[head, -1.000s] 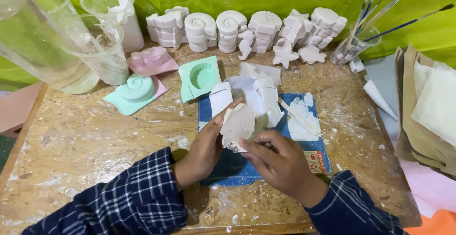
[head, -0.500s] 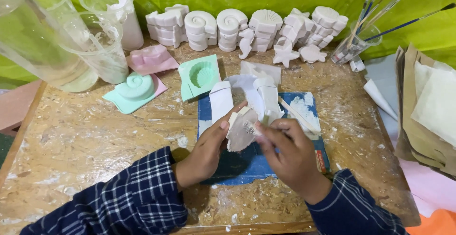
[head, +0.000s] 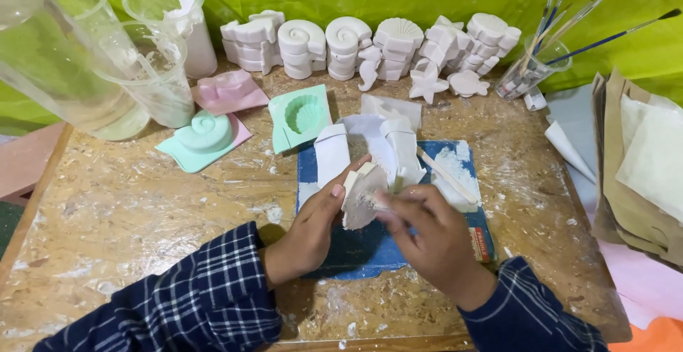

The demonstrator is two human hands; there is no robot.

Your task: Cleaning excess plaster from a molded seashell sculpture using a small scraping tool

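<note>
Worktop (head: pixel 128 217), chipboard with white dust: layout unchanged from half a second ago. Blue mat (head: pixel 370 242), lower centre: same place. Left hand (head: pixel 313 227) has stayed under the white plaster cast (head: pixel 361 194), fingers curled shut round its left edge, thumb up against its face. Right hand (head: pixel 430 235) has slid a little lower; fingers pinched on the cast's right edge. Cast is held above the mat, tilted, centre frame. Its lower edge is hidden by fingers; relief is hard to make out.
</note>
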